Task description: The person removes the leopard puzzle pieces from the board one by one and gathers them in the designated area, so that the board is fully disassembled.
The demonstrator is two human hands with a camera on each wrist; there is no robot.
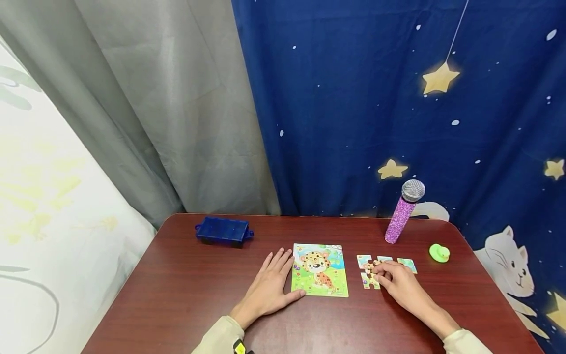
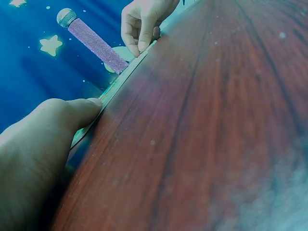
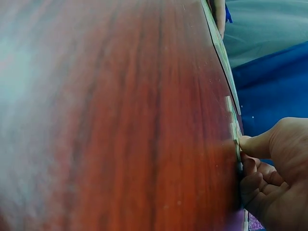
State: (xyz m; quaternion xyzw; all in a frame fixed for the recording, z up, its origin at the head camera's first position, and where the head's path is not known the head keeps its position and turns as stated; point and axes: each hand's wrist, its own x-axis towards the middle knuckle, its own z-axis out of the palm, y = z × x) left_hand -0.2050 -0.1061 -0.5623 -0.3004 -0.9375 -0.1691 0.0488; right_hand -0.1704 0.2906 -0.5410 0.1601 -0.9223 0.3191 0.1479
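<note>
A square leopard picture board (image 1: 340, 282) lies flat on the dark red wooden table (image 1: 177, 295). My left hand (image 1: 268, 289) rests beside it with straight, spread fingers, its thumb touching the board's lower left edge. To the right, several jigsaw pieces (image 1: 364, 260) with parts of a leopard picture lie close together. Over them is my right hand (image 1: 401, 286), thumb and curled fingers pinching a jigsaw piece that the hand mostly hides. The right wrist view shows the thumb (image 3: 255, 144) at the pieces' thin edge. Another jigsaw piece (image 1: 408, 265) shows behind this hand.
A toy microphone (image 1: 400, 219) with a glittery purple handle stands at the back right, beyond the pieces. Right of it sits a green rubber duck (image 1: 439, 253). At the back left is a blue toy wagon (image 1: 224, 231). Grey and blue curtains (image 1: 327, 123) hang behind the table.
</note>
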